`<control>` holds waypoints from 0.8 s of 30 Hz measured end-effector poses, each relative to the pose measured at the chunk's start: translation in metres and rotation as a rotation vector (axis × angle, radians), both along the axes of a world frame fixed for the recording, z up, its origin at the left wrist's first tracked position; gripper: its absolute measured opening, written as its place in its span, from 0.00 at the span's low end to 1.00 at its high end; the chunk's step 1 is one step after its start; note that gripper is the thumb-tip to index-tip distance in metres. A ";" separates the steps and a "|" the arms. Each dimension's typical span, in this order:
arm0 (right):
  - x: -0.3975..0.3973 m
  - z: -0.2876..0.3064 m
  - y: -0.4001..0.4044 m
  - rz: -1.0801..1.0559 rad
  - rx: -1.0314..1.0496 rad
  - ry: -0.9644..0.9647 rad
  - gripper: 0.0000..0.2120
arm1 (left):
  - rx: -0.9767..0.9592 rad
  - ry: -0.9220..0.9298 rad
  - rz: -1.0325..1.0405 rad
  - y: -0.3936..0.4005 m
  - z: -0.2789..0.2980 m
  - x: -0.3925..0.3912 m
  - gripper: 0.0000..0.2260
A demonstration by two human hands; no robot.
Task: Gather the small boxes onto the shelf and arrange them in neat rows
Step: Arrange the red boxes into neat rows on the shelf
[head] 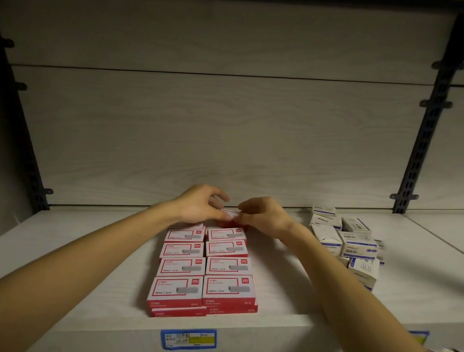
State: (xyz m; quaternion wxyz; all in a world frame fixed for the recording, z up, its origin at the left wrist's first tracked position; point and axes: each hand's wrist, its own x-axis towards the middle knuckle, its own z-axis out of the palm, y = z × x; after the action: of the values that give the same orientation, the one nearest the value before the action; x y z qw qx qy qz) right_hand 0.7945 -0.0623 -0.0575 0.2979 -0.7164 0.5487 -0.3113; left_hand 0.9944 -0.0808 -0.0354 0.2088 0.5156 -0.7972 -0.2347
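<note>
At the far end of the two rows of red-and-white boxes (206,267), close to the back panel (201,132), a single small red-and-white box (230,213) is held between both hands. The left hand (200,206) has its fingers curled over the box's left end, thumb underneath; the right hand (261,214) pinches the right end with bent fingertips. The box sits just above the farthest boxes of the rows, and whether it touches them is hidden by the hands. The rows run from near to far in two columns side by side on the pale wood-grain shelf (72,268), stacked in layers at the near edge. To the right, apart from the rows, lies a loose pile of blue-and-white boxes (347,239), tilted at various angles. On the shelf's near front edge sits a blue-and-yellow price label (188,338). Dark slotted uprights (425,138) frame the panel on both sides.
</note>
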 end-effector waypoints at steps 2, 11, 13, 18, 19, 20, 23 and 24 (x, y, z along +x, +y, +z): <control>0.001 0.000 0.002 0.021 0.023 0.013 0.21 | 0.055 0.024 -0.010 0.001 0.004 0.006 0.18; 0.009 0.003 0.010 0.067 0.074 0.021 0.15 | 0.044 -0.038 0.041 0.023 -0.003 0.062 0.12; 0.010 0.004 0.013 0.066 0.084 0.013 0.15 | 0.020 0.002 0.053 0.027 -0.009 0.067 0.09; 0.014 0.004 0.017 0.086 0.094 -0.004 0.14 | -0.050 0.103 0.099 0.035 -0.024 0.063 0.07; 0.016 0.005 0.018 0.090 0.091 -0.004 0.14 | -0.057 0.110 0.116 0.036 -0.026 0.061 0.07; 0.017 0.005 0.019 0.091 0.087 -0.006 0.14 | -0.063 0.115 0.133 0.037 -0.028 0.060 0.07; 0.021 0.004 0.021 0.091 0.081 -0.017 0.13 | -0.101 0.094 0.173 0.037 -0.029 0.059 0.05; 0.022 0.004 0.022 0.096 0.081 -0.016 0.13 | -0.102 0.086 0.185 0.037 -0.029 0.058 0.05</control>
State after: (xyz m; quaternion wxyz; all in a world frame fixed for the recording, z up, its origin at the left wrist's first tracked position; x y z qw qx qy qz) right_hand 0.8164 -0.0402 -0.0536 0.3455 -0.7269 0.5234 -0.2799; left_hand 1.0523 -0.0436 -0.0645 0.2897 0.5649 -0.7475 -0.1955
